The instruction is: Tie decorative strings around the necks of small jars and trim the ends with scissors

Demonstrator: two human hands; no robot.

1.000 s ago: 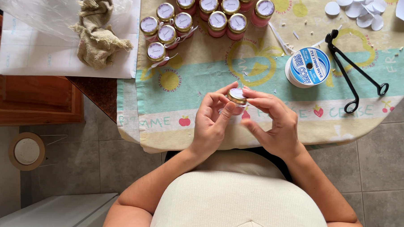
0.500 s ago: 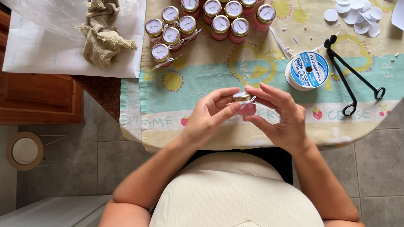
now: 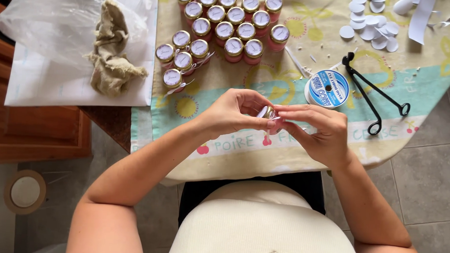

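Gold-lidded jar (image 3: 268,113) between curled hands (image 3: 280,122)

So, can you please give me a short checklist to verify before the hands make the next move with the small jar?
1. Small jar held by both hands: ok.
2. Left hand grips from the left: ok.
3. Right hand fingers on the jar: ok.
4. Ribbon tied on jar: cannot tell.
5. Ribbon spool close by on the tablecloth: ok.
6. Black scissor-like tool lying apart from the hands: ok.
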